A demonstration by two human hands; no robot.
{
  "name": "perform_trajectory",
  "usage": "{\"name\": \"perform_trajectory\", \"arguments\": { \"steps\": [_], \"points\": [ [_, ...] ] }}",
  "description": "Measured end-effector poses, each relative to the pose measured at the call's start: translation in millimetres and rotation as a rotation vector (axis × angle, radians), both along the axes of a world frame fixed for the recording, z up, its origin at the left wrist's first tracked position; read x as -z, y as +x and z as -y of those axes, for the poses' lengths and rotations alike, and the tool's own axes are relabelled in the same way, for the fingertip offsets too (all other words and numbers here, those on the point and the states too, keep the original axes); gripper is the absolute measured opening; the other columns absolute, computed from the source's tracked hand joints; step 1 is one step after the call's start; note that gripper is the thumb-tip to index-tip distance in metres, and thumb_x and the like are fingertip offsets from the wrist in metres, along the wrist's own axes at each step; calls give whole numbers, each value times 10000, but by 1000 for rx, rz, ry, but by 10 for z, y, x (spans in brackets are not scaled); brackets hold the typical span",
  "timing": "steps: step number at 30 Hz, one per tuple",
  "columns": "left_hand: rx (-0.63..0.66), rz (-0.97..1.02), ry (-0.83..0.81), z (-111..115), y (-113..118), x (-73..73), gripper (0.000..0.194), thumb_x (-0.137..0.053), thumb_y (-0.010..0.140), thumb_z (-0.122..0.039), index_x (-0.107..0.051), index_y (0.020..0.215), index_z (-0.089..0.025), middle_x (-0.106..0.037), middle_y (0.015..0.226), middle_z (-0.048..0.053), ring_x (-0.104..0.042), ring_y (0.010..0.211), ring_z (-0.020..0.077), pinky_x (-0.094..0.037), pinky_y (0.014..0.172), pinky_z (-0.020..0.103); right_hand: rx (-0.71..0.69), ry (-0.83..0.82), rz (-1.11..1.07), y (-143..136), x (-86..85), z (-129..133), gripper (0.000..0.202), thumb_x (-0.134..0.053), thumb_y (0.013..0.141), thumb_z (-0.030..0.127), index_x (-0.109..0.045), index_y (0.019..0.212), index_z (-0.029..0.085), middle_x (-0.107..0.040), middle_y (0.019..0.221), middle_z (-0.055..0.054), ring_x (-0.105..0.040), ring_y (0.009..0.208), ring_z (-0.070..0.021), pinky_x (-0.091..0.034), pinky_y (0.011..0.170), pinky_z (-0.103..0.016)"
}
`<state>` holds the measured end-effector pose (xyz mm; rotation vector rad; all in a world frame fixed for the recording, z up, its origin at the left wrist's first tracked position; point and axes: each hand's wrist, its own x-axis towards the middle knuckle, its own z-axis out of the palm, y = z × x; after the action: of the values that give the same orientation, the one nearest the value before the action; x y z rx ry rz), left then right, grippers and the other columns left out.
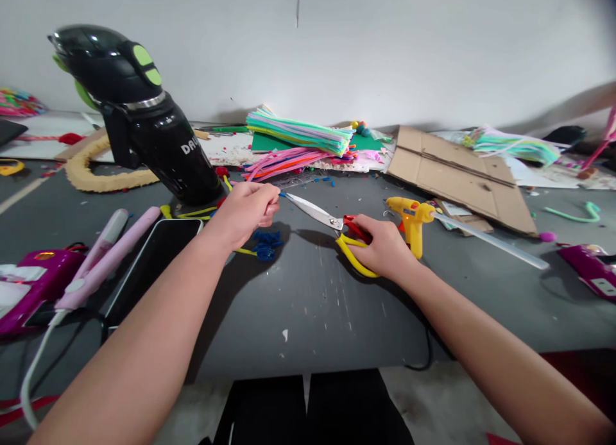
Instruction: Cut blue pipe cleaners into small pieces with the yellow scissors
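My right hand (385, 247) is wrapped round the handles of scissors (315, 212), one handle yellow and one red. The blades look closed together and point left at my left hand (254, 208). My left hand is closed in a pinch, and a short blue end of what looks like a pipe cleaner (283, 193) sticks out by the blade tips. Most of it is hidden in the fingers. Below that hand, a bunch of curled blue pipe cleaners (266, 246) lies on the grey table (308, 323).
A tall black bottle (168, 143) stands at left behind a phone (154, 265) and a pink hair straightener (110, 256). A yellow glue gun (412, 220) is just beyond my right hand. Cardboard (457, 176) and pipe cleaner bundles (298, 132) lie along the back.
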<state>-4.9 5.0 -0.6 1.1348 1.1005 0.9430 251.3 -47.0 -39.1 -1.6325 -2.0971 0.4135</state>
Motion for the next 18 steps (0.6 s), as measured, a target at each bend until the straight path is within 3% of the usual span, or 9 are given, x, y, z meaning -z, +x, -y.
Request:
{"name": "perform_trajectory", "arguments": {
  "steps": [18],
  "points": [
    [-32,-6,-38,-18,1,20,308,-574,767,-194,-362,544,-186,-324,520,-41,-273,424,43,-178,401,209,5,31,43,-3,35,-15,184,-638,728,325,-602,859,201,-612,677,-7,-483,600,-143,-312,575,-266]
  ]
}}
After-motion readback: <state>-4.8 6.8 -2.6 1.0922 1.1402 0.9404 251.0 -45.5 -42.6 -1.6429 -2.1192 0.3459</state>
